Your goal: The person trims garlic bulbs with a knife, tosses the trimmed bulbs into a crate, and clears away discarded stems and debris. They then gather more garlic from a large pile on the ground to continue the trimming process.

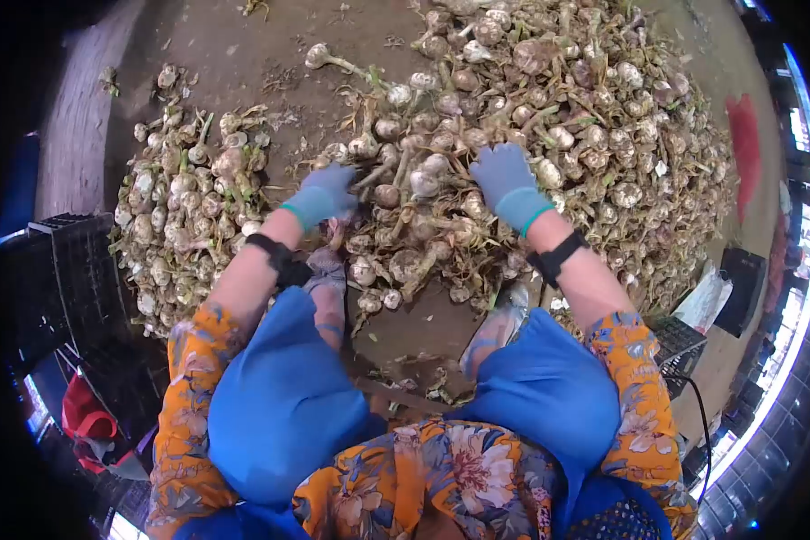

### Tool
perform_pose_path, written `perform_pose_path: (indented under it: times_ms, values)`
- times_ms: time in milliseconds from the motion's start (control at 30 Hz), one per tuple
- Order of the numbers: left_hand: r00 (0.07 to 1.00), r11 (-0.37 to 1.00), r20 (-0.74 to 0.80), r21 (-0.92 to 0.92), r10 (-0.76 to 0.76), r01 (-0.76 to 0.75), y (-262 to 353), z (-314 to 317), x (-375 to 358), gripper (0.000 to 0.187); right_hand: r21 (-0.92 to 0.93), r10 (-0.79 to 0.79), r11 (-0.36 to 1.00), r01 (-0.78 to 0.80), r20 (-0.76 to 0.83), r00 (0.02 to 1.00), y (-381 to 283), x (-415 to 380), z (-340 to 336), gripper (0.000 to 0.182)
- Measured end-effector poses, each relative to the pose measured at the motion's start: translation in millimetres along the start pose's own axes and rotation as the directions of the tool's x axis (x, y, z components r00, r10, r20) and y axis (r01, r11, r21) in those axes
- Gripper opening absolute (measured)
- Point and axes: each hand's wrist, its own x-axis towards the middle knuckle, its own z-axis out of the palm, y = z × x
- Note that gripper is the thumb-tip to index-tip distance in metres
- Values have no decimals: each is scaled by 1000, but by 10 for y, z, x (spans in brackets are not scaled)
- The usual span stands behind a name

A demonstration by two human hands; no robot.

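My left hand [329, 191], in a grey-blue knit glove, rests at the near left edge of the large heap of garlic bulbs [594, 135], its fingers stretched toward stalks with dry leaves. On the same heap, to the right, my right hand [506, 178] lies in a matching glove with a green-edged cuff. Its fingers are apart, and nothing shows held in them. Between both hands are loose garlic bulbs [425, 184] with long dry stalks, tangled together. Some fingertips are partly hidden among the bulbs.
A second garlic pile [184, 193] lies to the left. Black plastic crates [81, 279] stand at the left side, with a red cloth [88, 414] below. On the right are a dark box [741, 286] and a small crate [677, 342] with a cable. My feet flank the heap's near edge.
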Motion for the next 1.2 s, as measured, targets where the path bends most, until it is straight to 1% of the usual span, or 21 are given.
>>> perform_pose_path:
  times_ms: [67, 100, 133, 167, 200, 267, 300, 333, 500, 567, 600, 667, 733, 800, 867, 933, 1000, 1033, 1067, 1100, 1200]
  values:
    - [999, 850, -1, -525, 40, -34, -249, 41, -79, 51, 85, -13, 996, 17, -40, 999, -30, -146, 3, 18]
    - [999, 850, 6, -526, 32, -24, -330, 32, -175, 51, 130, 39, 991, -42, 26, 999, -40, -186, -49, 18]
    - [995, 512, -17, -857, 98, -65, -417, 15, -289, 54, 139, 31, 990, -35, 25, 999, -40, -223, 16, 18]
    - [986, 58, -74, -995, 151, -83, -440, -45, -387, 56, 391, 155, 917, -74, -181, 971, -11, -282, 103, 18]
    - [985, 60, -74, -995, 155, -84, -404, -173, -480, 56, 615, 322, 787, -52, -337, 885, 8, -322, 129, 19]
    - [965, -36, -152, -988, 213, -148, -281, -381, -635, 58, 668, 355, 744, 3, -399, 846, 6, -357, 73, 25]
    - [964, -44, -144, -990, 223, -137, -244, -398, -635, 63, 965, 409, 260, -36, -77, 909, -33, -360, -93, 29]
    - [961, -40, -146, -989, 233, -140, -203, -443, -642, 63, 945, 276, -299, -134, 220, 936, -74, -358, -208, 33]
    - [900, 154, -240, -937, 364, -313, 252, -757, -717, 63, 963, 5, -265, -54, 57, 998, -412, -408, -617, 44]
    - [890, 238, -252, -903, 380, -357, 415, -762, -706, 52, 870, -103, -469, -151, 116, 988, -543, -448, -682, 48]
    - [885, 234, -251, -903, 393, -360, 514, -763, -690, 52, 871, -91, -468, -151, 123, 988, -598, -454, -633, 48]
    - [809, 555, -387, -591, 442, -586, 746, -796, -674, 42, 627, -97, -770, -118, 68, 993, -684, -470, -500, 48]
    - [795, 602, -485, -529, 364, -598, 999, -616, -638, 37, 562, -60, -817, -127, 137, 989, -752, -533, -456, 48]
    - [633, 668, -750, -371, 194, -644, 1256, -490, -712, 38, 432, -96, -896, -102, 35, 995, -765, -550, -309, 50]
    - [586, 610, -777, -353, 231, -709, 1444, -404, -850, 45, 438, -55, -896, -71, 49, 997, -850, -650, -296, 50]
    - [499, 689, -777, -120, 382, -715, 1572, -314, -941, 61, 446, 35, -895, -2, 75, 997, -943, -745, -351, 51]
    - [496, 707, -756, -64, 427, -705, 1629, -248, -909, 67, 407, 24, -913, 21, 3, 1000, -864, -871, -389, 47]
    - [496, 716, -726, -8, 476, -698, 1649, -221, -884, 73, 550, 78, -835, 23, 78, 994, -849, -913, -368, 47]
    - [499, 717, -724, -9, 476, -697, 1673, -212, -868, 73, 676, 142, -737, 7, 146, 979, -831, -949, -334, 48]
    - [489, 652, -720, -68, 492, -755, 1702, -201, -847, 75, 539, 76, -842, 16, 89, 993, -774, -930, -233, 48]
    - [449, 516, -709, -139, 544, -845, 1748, -332, -697, 74, 458, 85, -888, 41, 75, 994, -630, -986, -177, 44]
